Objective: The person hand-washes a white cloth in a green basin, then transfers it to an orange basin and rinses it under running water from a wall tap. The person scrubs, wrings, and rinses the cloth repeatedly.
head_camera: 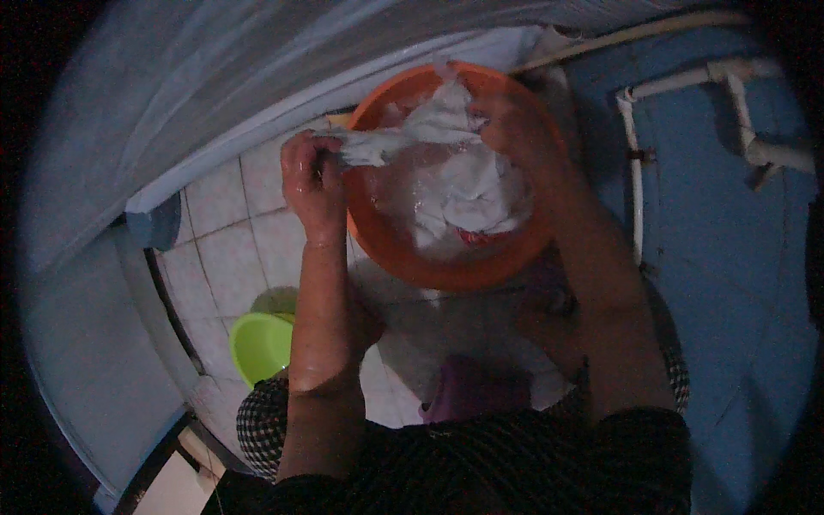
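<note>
My left hand (314,183), wet, is closed around one end of a white cloth (438,122) at the left rim of an orange basin (425,273). The cloth stretches from that fist across the basin towards the right. At its other end my right hand (512,129) is blurred and dim; its fingers appear closed on the cloth. Below the stretched piece, more white wet fabric (476,193) lies bunched in the basin's water, with a bit of red material (479,237) at its lower edge.
A lime-green bowl (261,347) stands on the tiled floor (222,257) beside my left forearm. White pipes (634,180) run along the blue wall (714,238) at right. A pale sheet or curtain (212,96) spans the upper left. Something purple (473,389) is low between my knees.
</note>
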